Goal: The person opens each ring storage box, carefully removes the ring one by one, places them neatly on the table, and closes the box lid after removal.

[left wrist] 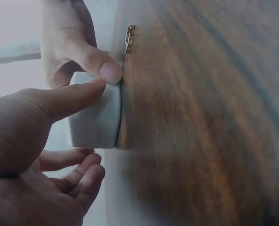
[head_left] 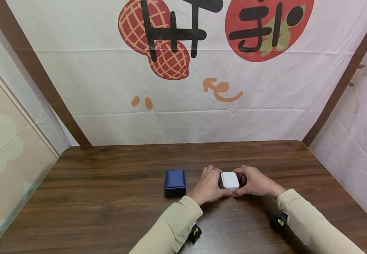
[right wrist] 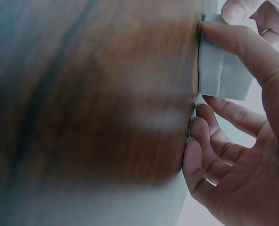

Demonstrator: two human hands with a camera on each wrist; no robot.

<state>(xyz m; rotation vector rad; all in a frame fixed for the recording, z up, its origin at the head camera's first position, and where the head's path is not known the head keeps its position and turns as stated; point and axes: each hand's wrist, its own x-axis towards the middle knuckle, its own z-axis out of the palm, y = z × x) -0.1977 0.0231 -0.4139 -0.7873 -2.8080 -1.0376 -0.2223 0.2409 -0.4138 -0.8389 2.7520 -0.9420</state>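
A small white box [head_left: 230, 180] with rounded corners sits on the table between both hands. My left hand [head_left: 209, 185] grips its left side, thumb along the front face. From the right, my right hand [head_left: 254, 180] holds it, thumb at the front near the left thumb. In the left wrist view the base of the white box [left wrist: 96, 117] is right at the wood. The right wrist view shows the other fingers of my right hand [right wrist: 243, 155] curled loosely beside the white box [right wrist: 224, 70]. A thin gold-coloured ring [head_left: 233, 207] lies just in front of the box.
To the left of the hands stands a dark blue box [head_left: 175, 181] with its lid down. All this is on a brown wood-grain table [head_left: 107, 197]. Behind its far edge hangs a white printed cloth [head_left: 183, 123].
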